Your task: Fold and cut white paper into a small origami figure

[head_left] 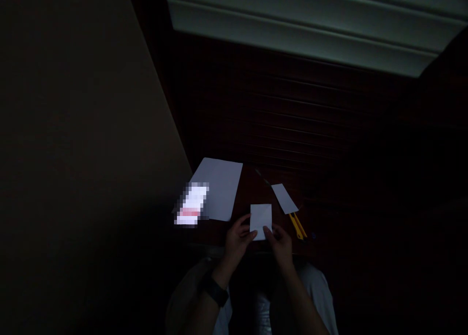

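Note:
A small white piece of paper point(261, 217) is held between my two hands, close to the front edge of the dark table. My left hand point(238, 236) grips its left side, thumb on top near the lower corner and fingers along the edge. On the right side, my right hand point(281, 242) pinches it with the thumb lying on its face. A faint crease seems to run across the paper. The fingers behind it are hidden. Just right of the paper lies a yellow-handled cutter point(298, 226), its upper end under another white paper piece point(284, 198).
At the left lies a larger white sheet point(223, 188), with a bright, pixelated screen-like object point(193, 203) over its lower left. A pale wall point(91, 91) rises on the left. Slatted dark wood and light horizontal panels point(310, 28) stand beyond the table. The room is dim.

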The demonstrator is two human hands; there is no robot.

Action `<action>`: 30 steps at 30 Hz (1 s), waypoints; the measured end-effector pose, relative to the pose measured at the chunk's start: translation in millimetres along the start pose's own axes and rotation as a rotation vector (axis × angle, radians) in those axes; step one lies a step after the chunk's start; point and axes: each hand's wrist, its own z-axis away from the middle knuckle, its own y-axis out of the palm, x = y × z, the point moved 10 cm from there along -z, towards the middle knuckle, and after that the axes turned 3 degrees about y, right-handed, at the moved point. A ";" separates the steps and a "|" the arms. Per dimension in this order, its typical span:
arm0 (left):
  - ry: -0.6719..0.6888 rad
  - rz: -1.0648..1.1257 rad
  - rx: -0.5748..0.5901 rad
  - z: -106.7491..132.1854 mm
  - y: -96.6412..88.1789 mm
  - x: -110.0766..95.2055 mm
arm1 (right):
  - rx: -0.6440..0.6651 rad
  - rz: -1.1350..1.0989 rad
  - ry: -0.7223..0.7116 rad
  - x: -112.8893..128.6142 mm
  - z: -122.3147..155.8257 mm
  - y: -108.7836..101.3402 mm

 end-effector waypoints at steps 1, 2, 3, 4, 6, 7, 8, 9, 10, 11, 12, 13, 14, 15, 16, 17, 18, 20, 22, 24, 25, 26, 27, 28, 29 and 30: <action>-0.001 0.000 0.001 -0.2 -0.5 0.4 | 0.018 -0.013 0.019 -1.3 0.1 1.3; -0.002 0.001 0.003 -0.5 -0.9 1.2 | 0.027 -0.025 0.034 -2.4 0.3 1.7; -0.003 0.005 0.003 -0.9 -1.7 2.5 | 0.033 -0.035 0.045 -3.2 0.4 1.8; -0.006 0.009 -0.002 -1.3 -2.9 4.2 | 0.037 -0.043 0.053 -3.7 0.6 1.9; -0.014 0.014 -0.018 -2.2 -6.2 8.2 | 0.045 -0.058 0.066 -4.8 0.6 2.1; -0.019 0.014 -0.024 -2.5 -7.5 10.1 | 0.049 -0.066 0.073 -5.3 0.6 2.2; -0.027 0.011 -0.026 -2.8 -8.5 12.0 | 0.055 -0.073 0.080 -5.8 0.4 2.4; -0.039 0.006 -0.025 -2.8 -9.1 14.0 | 0.063 -0.079 0.089 -6.5 0.2 2.5; -0.056 -0.001 -0.024 -2.6 -9.7 16.0 | 0.070 -0.085 0.099 -7.2 -0.1 2.6; -0.077 -0.009 -0.027 -2.2 -10.5 18.1 | 0.077 -0.089 0.109 -8.1 -0.3 2.5; -0.100 -0.014 -0.033 -1.4 -11.5 19.9 | 0.082 -0.091 0.118 -8.9 -0.5 2.2; -0.119 -0.009 -0.037 -0.4 -12.0 21.1 | 0.086 -0.093 0.125 -9.7 -0.7 1.8; -0.133 0.006 -0.037 0.7 -11.7 21.6 | 0.087 -0.095 0.130 -10.3 -0.9 1.2; -0.141 0.031 -0.027 1.7 -10.2 21.2 | 0.085 -0.096 0.132 -10.9 -1.0 0.5; -0.143 0.061 -0.008 2.6 -7.7 20.3 | 0.083 -0.098 0.132 -11.4 -1.2 -0.2; -0.142 0.091 0.016 3.4 -4.6 19.1 | 0.080 -0.100 0.131 -11.9 -1.3 -0.7; -0.139 0.113 0.038 4.0 -1.8 17.7 | 0.078 -0.104 0.130 -12.4 -1.4 -1.1; -0.128 0.133 0.066 4.5 1.5 15.7 | 0.078 -0.113 0.129 -13.5 -1.6 -1.3; -0.128 0.135 0.061 3.9 1.2 16.3 | 0.080 -0.120 0.130 -14.4 -1.7 -1.2; -0.140 0.130 0.034 2.8 -1.5 19.0 | 0.083 -0.121 0.132 -14.3 -1.4 -1.1; -0.146 0.126 0.020 2.3 -3.1 20.5 | 0.085 -0.121 0.132 -13.7 -1.1 -0.9; -0.151 0.120 0.008 1.8 -4.5 21.7 | 0.089 -0.122 0.131 -12.8 -0.7 -0.5; -0.153 0.116 0.001 1.5 -5.5 22.5 | 0.096 -0.123 0.130 -11.7 -0.2 0.2; -0.155 0.113 -0.002 1.3 -6.1 23.0 | 0.108 -0.127 0.130 -10.4 0.4 1.4; -0.158 0.111 -0.004 1.2 -6.6 23.4 | 0.125 -0.135 0.129 -9.1 0.9 2.9; -0.163 0.108 -0.003 1.3 -7.0 23.8 | 0.144 -0.145 0.128 -8.0 1.4 4.7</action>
